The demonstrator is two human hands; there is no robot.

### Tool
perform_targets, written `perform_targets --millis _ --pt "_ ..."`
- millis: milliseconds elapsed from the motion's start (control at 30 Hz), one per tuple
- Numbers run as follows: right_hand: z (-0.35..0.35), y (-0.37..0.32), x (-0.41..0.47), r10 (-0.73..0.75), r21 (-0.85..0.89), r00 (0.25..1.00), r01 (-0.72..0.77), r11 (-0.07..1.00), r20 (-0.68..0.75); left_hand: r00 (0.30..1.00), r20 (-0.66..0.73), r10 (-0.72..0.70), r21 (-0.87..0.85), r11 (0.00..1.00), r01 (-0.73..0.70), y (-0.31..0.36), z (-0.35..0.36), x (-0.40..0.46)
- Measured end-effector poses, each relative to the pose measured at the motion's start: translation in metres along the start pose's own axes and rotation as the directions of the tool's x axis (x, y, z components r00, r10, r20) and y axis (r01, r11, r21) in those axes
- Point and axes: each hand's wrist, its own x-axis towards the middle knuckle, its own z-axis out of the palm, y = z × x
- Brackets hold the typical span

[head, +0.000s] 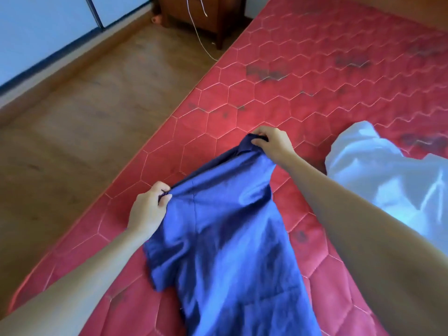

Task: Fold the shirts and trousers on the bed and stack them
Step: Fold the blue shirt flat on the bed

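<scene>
A blue shirt (pixel 225 238) hangs stretched between both hands over the red quilted mattress (pixel 303 88), its lower part trailing toward me. My left hand (pixel 148 207) is shut on one top corner of the shirt, near the mattress's left edge. My right hand (pixel 271 144) is shut on the other top corner, by the collar, further out over the bed. A white garment (pixel 388 180) lies crumpled on the mattress to the right, partly behind my right forearm.
The mattress's left edge drops to a wooden floor (pixel 84 122). A dark wooden nightstand (pixel 206 18) stands at the head of the bed with a white cable (pixel 198 37) hanging down. A white wardrobe (pixel 43 27) lines the far left.
</scene>
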Motion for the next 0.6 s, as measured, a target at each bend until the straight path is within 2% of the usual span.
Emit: perform_targets --millis 200,400,600 --pt "0.027 0.016 0.064 -0.010 -0.019 0.998 0.009 1.000 -0.063 0.992 -0.117 0.036 0.084 0.996 -0.027 -0.006 0.021 0.066" --pt "0.033 0.025 0.113 0.007 -0.049 0.998 -0.011 0.999 -0.066 0.988 -0.128 0.089 0.191 0.980 -0.064 -0.002 0.029 0.108" --pt "0.042 0.031 0.146 -0.006 -0.076 0.998 0.001 0.997 -0.069 0.993 -0.112 0.046 0.268 0.963 -0.015 -0.015 0.028 0.141"
